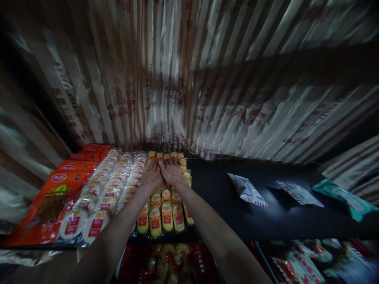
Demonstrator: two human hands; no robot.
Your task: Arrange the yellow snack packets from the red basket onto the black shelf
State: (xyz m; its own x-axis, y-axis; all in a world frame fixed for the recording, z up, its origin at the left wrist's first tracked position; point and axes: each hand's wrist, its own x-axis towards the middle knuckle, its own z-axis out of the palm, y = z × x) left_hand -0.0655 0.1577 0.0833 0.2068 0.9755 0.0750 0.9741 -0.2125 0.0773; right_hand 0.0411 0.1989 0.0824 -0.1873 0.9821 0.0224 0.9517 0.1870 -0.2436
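Note:
My left hand [151,176] and my right hand [171,172] lie side by side, palms down, on rows of small yellow snack packs [162,216] on a dark shelf [237,221]. The fingers of both hands are stretched flat over the packs, near the back of the shelf. Left of the yellow packs stand rows of round white cakes in clear wrappers with red labels [97,205]. Neither hand holds anything that I can see.
Orange flat packets [50,205] line the shelf's far left. Two white packets with striped edges [247,191] [299,194] and a teal packet [345,199] lie loose on the right part of the shelf. Striped wrapped goods hang above. A red basket [166,262] with packets sits below.

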